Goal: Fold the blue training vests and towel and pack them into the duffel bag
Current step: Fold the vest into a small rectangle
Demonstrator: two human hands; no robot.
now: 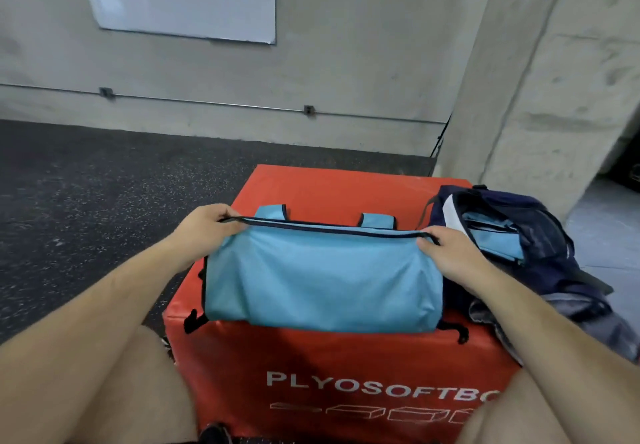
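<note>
The left hand is at the vest's 10 o'clock corner. Its fingers are curled narrow and pinch the dark-trimmed top edge against the thumb.

The vest lies across the top of the red box, folded to a broad band. Its two shoulder straps poke out at 12 o'clock and its lower fold hangs just over the box's near edge. It looks thin, light and limp. The soft creases suggest a smooth cloth that will probably slide on the vinyl and sag wherever it is not held. The bound edge is the firmest part, so the two corners are the best places to hold it, with the edge kept taut between them.

The right hand is at the 2 o'clock corner, its fingers likewise closed on the same trim.

The dark bag sits at 3 o'clock on the box, touching the vest's end. Its mouth gapes open, with folded blue cloth already inside. A grey cloth is slumped below it at 4 o'clock. It may be the towel, though the view there is too crumpled to be sure.
</note>
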